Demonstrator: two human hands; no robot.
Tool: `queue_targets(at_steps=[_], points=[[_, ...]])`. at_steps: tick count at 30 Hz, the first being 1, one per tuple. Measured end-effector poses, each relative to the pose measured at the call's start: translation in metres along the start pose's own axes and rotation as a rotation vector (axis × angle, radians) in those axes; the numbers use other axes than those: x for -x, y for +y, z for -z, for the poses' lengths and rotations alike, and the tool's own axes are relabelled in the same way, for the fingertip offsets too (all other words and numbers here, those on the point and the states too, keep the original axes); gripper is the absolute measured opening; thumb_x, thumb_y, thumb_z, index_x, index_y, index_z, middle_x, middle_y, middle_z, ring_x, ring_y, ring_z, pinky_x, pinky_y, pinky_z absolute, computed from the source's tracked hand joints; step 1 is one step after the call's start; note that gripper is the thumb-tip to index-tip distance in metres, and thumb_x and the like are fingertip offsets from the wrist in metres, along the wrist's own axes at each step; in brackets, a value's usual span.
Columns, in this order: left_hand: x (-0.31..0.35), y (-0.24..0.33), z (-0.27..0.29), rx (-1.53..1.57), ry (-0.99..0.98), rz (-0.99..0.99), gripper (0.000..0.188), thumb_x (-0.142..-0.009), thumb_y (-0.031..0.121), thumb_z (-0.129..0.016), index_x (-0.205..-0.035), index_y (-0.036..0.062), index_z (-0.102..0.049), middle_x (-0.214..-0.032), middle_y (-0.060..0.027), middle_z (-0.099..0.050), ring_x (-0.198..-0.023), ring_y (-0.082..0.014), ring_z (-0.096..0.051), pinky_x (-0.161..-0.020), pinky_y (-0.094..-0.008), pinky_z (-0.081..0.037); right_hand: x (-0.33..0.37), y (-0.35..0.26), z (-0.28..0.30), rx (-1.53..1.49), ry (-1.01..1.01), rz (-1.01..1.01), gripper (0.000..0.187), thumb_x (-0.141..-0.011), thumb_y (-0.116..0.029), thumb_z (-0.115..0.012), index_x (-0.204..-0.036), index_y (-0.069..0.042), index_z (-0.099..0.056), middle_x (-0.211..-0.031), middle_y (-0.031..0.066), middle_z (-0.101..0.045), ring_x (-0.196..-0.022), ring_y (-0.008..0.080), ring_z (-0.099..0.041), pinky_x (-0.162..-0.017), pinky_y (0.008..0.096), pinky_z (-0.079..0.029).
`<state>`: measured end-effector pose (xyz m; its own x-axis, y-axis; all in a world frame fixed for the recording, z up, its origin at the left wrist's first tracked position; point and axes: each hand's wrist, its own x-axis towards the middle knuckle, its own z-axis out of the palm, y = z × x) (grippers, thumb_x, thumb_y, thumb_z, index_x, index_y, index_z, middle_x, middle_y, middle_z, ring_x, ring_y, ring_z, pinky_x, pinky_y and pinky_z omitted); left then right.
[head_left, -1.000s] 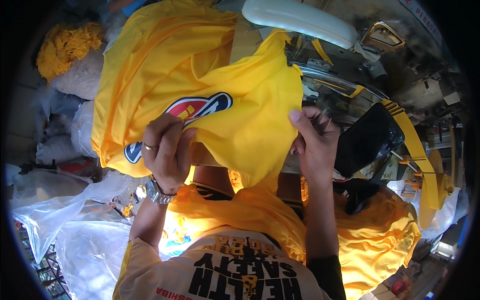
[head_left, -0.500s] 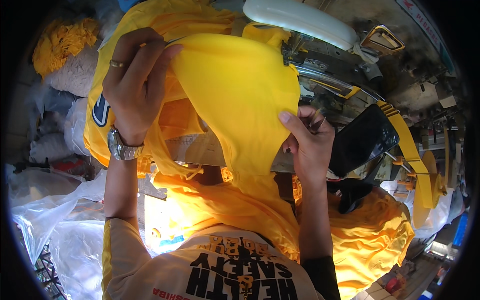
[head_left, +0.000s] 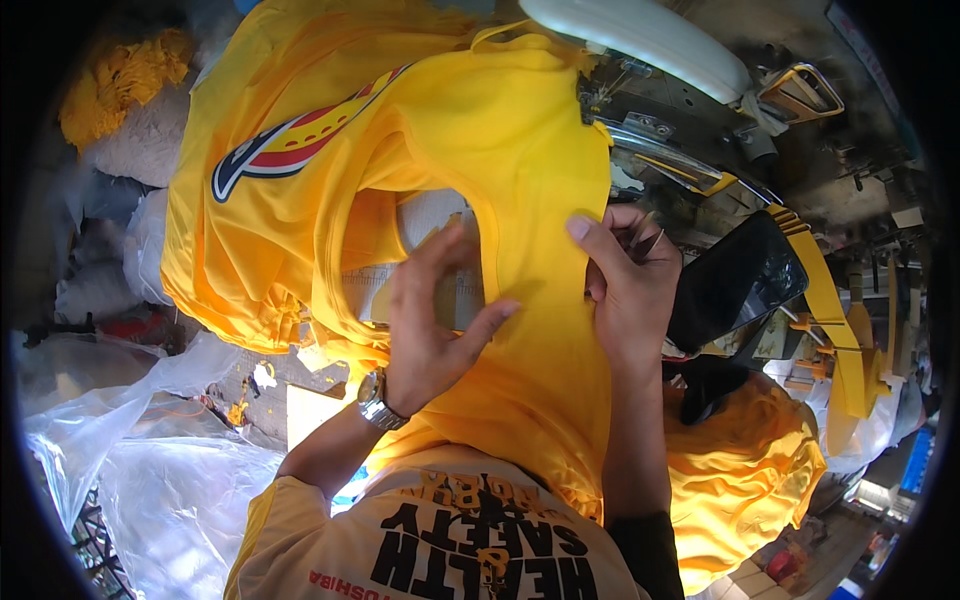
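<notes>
A yellow sleeveless jersey is spread before me, its edge reaching the sewing machine at the far right. My left hand, wearing a wristwatch, is slightly blurred over the jersey's large opening. Its fingers are stretched and its thumb stands apart, near the cloth strip. At the jersey's right edge, my right hand is closed, thumb on the cloth. A thin metallic tool pokes out between its fingers; its kind is unclear. A dark, red and white printed emblem shows on the yellow cloth to the left.
A black phone is mounted right of my right hand, beside a roll of yellow tape. More yellow cloth is heaped at the lower right. Clear plastic sheeting lies lower left, and a yellow cloth bundle upper left.
My left hand has let go of the jersey's upper edge and come down toward me and to the right, its fingers opening. The strip now hangs lower, uncovering the emblem. My right hand has barely moved.
</notes>
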<state>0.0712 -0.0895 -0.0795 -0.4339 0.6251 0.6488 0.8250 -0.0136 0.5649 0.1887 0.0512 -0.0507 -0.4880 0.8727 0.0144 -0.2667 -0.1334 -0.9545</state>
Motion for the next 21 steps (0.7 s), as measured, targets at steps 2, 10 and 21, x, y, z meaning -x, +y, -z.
queue_targets(at_steps=[2, 10, 21], points=[[0.011, 0.0, -0.003, 0.185, -0.206, 0.205, 0.024, -0.084, 0.009, -0.072, -0.099, -0.0006, -0.056, -0.082, -0.0085, -0.061, -0.074, -0.0174, -0.059, -0.064, -0.0303, -0.047, 0.001, 0.0, 0.001, 0.038, 0.013, -0.003, 0.014, -0.082, -0.006, -0.075, -0.081, -0.001, -0.061, -0.06, -0.0044, -0.053, -0.045, -0.0013, -0.041, -0.041, 0.016, -0.029], [-0.029, 0.011, 0.012, 0.568, -0.286, 0.46, 0.012, -0.093, 0.005, -0.062, -0.092, -0.0002, -0.051, -0.066, -0.0042, -0.05, -0.057, -0.0058, -0.045, -0.053, -0.0209, -0.039, 0.007, -0.002, 0.009, -0.038, -0.035, -0.042, 0.01, -0.083, -0.002, -0.072, -0.088, 0.002, -0.064, -0.072, 0.0007, -0.063, -0.061, 0.0019, -0.054, -0.055, 0.0169, -0.042], [-0.037, 0.015, 0.013, 0.828, -0.495, 0.6, 0.021, -0.09, 0.003, -0.066, -0.108, -0.0009, -0.056, -0.092, -0.0014, -0.063, -0.082, -0.0039, -0.056, -0.07, -0.02, -0.046, 0.005, -0.002, 0.011, -0.145, 0.002, -0.014, 0.01, -0.083, -0.001, -0.073, -0.087, 0.004, -0.065, -0.078, 0.0042, -0.067, -0.065, 0.0046, -0.058, -0.059, 0.0185, -0.046]])
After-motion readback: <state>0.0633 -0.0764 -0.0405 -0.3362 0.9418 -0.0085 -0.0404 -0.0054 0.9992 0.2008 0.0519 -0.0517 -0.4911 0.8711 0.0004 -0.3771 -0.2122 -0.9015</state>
